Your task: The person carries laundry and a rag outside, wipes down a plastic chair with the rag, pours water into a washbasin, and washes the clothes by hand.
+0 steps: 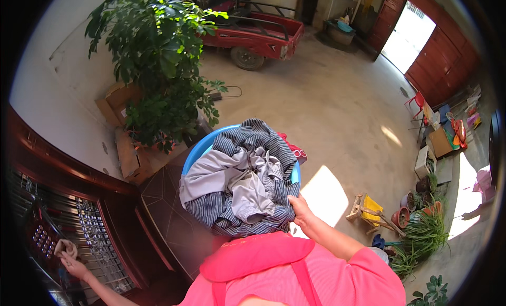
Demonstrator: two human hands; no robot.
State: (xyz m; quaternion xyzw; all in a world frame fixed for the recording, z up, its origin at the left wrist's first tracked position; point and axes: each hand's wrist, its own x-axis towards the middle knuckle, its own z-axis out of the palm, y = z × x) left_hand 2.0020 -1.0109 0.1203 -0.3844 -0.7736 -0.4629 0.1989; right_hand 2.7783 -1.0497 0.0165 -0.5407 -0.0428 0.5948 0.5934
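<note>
A blue plastic basin (199, 146) heaped with clothes is held against my front. On top lie a light grey garment (213, 169) and a dark striped garment (261, 132), with a bit of red cloth (294, 148) at the far right side. My right hand (302, 211) grips the basin's right side, where the striped cloth hangs over the rim. My left hand (73, 262) is stretched out to the far left and holds a bunched beige cloth (66, 248) close to a dark door with metal grillework (97, 223).
A leafy potted plant (158, 68) and cardboard boxes (128, 155) stand ahead left. Beyond is a red cargo tricycle (257, 37). A small wooden stool (357, 207), flowerpots (401, 217) and a red chair (417, 102) line the right side. A red gate (438, 57) stands partly open.
</note>
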